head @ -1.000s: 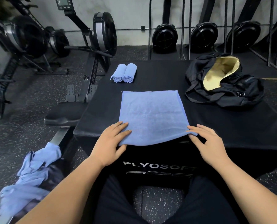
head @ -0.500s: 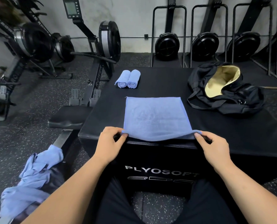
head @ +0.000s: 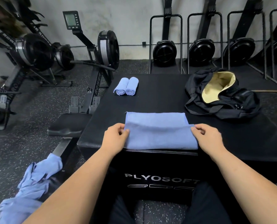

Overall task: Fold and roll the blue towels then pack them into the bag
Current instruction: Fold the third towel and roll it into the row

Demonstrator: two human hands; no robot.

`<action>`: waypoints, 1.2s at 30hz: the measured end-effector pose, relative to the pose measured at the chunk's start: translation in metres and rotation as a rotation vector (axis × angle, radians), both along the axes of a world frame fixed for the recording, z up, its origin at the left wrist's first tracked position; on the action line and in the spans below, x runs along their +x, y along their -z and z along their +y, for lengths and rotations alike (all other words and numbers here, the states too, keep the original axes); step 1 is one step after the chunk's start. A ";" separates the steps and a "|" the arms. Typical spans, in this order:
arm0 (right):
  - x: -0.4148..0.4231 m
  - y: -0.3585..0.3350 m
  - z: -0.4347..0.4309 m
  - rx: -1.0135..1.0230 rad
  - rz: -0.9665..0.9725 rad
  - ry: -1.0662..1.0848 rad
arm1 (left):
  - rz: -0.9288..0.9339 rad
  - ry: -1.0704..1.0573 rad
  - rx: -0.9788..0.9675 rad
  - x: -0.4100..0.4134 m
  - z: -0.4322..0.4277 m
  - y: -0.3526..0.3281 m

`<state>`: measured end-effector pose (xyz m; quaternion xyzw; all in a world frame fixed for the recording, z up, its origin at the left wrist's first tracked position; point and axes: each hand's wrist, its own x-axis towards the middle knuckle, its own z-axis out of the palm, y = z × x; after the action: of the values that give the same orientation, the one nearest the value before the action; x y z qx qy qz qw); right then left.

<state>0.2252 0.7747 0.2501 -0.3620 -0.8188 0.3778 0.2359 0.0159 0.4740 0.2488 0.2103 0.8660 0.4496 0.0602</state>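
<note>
The left hand (head: 116,136) and the right hand (head: 207,137) each pinch 1 corner of a blue towel (head: 160,135) between thumb and curled fingers, left hand on the left corner and right hand on the right. Both corners are raised a little off the cloth beneath.

Nearest the camera, low on the left, a heap of loose blue towels (head: 31,189) lies crumpled on something dark that cannot be made out. Straight ahead is the black front of a box (head: 160,167), printed PLYOSOFT in pale letters. Its top serves as the tabletop (head: 158,99).

The blue towel lies on the tabletop at its front edge. Its near part is doubled back toward the far edge, so the fold runs along the front and a strip of the lower layer shows beyond the hands.

Farther back on the left part of the tabletop, 2 rolled towels (head: 126,86) lie side by side, touching, their spiral ends facing the camera. At the right a black bag (head: 223,102) slumps open, showing a pale yellow lining, well apart from the rolls.

Beyond the tabletop, a rowing machine (head: 108,47) stands on the speckled floor at the left, and more stored rowers (head: 164,50) stand upright along the wall.
</note>
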 end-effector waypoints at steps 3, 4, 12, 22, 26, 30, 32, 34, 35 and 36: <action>-0.005 0.002 -0.001 0.035 -0.129 -0.032 | 0.010 0.067 -0.094 0.006 0.006 0.004; -0.004 0.003 -0.002 0.032 -0.123 -0.017 | 0.021 0.069 -0.091 0.008 0.005 0.005; 0.006 0.007 -0.009 0.080 -0.056 0.028 | -0.016 0.004 -0.032 -0.001 -0.005 0.010; -0.062 -0.016 0.031 -0.118 0.102 0.094 | -0.048 -0.171 0.130 -0.044 0.036 -0.007; -0.063 0.004 0.031 -0.143 0.038 0.027 | -0.061 -0.077 0.026 -0.048 0.034 0.009; -0.055 0.020 0.028 -0.043 0.084 -0.001 | 0.000 -0.031 0.072 -0.045 0.026 0.025; -0.055 0.023 0.028 0.001 0.086 -0.003 | 0.016 -0.017 0.056 -0.046 0.024 0.030; -0.055 0.022 0.028 -0.005 0.099 0.004 | 0.008 -0.018 0.068 -0.046 0.023 0.032; -0.055 0.022 0.028 -0.006 0.100 0.002 | 0.008 -0.019 0.071 -0.046 0.024 0.031; -0.056 0.022 0.027 -0.001 0.100 -0.003 | 0.011 -0.019 0.070 -0.046 0.024 0.031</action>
<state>0.1695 0.8021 0.2284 -0.3416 -0.8065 0.3960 0.2758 -0.0301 0.4980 0.2181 0.2064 0.8520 0.4791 0.0439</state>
